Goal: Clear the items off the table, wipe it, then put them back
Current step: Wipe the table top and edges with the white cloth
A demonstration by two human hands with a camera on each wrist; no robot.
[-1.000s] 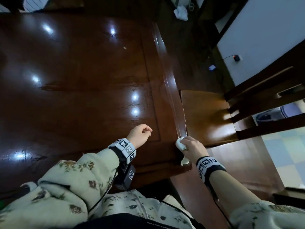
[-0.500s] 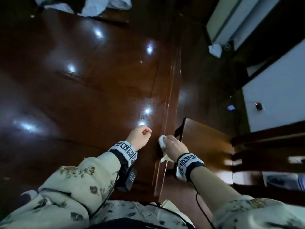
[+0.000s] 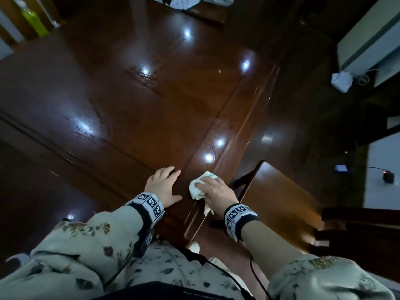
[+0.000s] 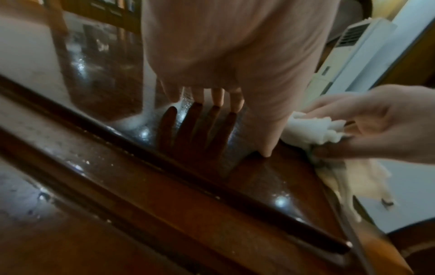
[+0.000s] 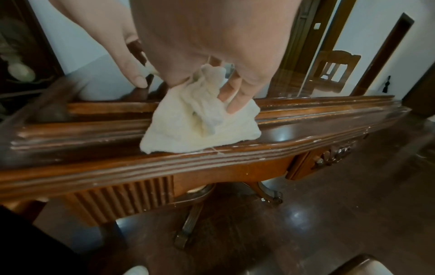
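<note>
The dark glossy wooden table [image 3: 134, 100] fills the head view, bare and wet in streaks. My right hand [image 3: 214, 190] grips a crumpled white cloth [image 3: 198, 186] and presses it on the table's near right corner, by the moulded edge [image 5: 212, 163]. The cloth [image 5: 200, 122] bunches under my fingers in the right wrist view, and shows as a white wad [image 4: 313, 130] in the left wrist view. My left hand [image 3: 163, 185] lies flat on the tabletop just left of the cloth, fingers [image 4: 217, 96] straight, holding nothing.
A wooden chair seat [image 3: 279, 198] stands right of the table corner. A green bottle [image 3: 32, 20] is at the far left, white fabric [image 3: 194, 1] beyond the far edge, a white unit [image 3: 372, 35] and a crumpled tissue [image 3: 342, 80] on the floor at right.
My left hand has opened from a fist and now lies flat on the table. My right hand has brought the cloth from the table's side edge up onto the top.
</note>
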